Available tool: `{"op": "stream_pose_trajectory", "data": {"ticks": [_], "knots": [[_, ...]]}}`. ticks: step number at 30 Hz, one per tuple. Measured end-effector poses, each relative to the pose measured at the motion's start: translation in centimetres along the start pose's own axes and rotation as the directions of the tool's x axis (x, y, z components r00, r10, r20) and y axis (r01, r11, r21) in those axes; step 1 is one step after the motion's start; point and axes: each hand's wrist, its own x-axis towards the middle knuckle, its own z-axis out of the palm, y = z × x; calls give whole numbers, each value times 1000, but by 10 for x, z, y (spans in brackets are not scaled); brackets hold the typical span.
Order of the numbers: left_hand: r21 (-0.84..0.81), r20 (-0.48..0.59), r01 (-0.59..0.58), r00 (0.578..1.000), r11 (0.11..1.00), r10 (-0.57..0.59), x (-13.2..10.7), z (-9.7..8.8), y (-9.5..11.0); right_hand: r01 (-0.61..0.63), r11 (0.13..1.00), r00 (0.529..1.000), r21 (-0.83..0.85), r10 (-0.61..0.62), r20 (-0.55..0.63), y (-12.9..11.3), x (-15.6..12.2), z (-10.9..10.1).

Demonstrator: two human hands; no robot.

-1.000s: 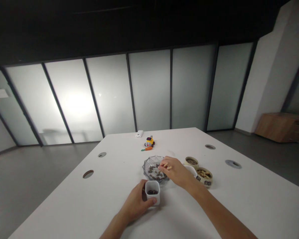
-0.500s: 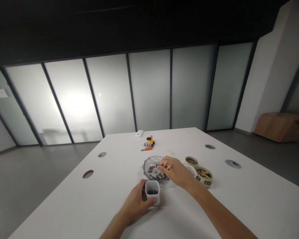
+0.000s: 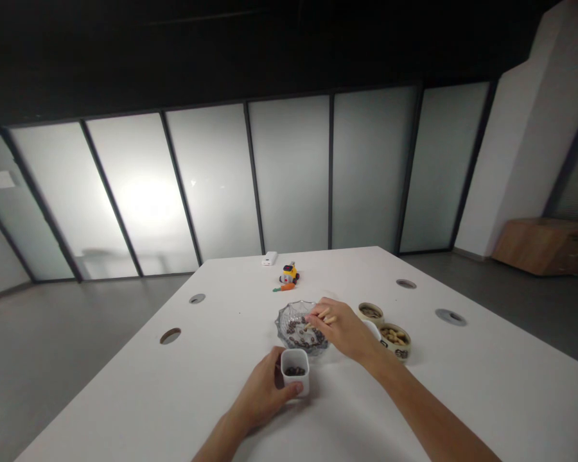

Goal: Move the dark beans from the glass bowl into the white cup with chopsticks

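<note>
While the left hand steadied a white cup, the right hand worked chopsticks over the glass bowl. Bowl: clear, round, faceted, scalloped rim; small glossy dark beans scattered inside. Cup: smooth, squarish, rounded corners, upright on the near side of the bowl, dark beans at the bottom. Chopsticks: pale, wood-looking, thin, slanted down into the bowl; couldn't tell if the tips had a bean. Right of the bowl: two cream round pots, the nearer one dark-marked with tan peanut-like pieces, the farther one with darker bits, plus a white container half hidden by the right hand. Beyond the bowl: orange-and-green toy piece, yellow-grey toy vehicle. Left grip: thumb across the cup's near face, fingers around its left side. Right grip: narrow pinch on the sticks, forearm angled in from lower right, wrist above the matte white table.
</note>
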Motion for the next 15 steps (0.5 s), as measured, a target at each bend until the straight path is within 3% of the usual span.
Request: {"op": "stream_pose_trajectory", "data": {"ticks": [5,9,15], "knots": [[-5,3,9,1000,1000,-9,0,0,-1,50,994,996,98,-41,-84,-13,-1,-24],[-25,1,11,1000,1000,-11,1,0,-5,15,987,993,161,3,-115,-28,-6,-42],[-23,-11,2,1000,1000,-2,1,0,-7,13,976,993,217,13,-119,-43,-11,-53]]}}
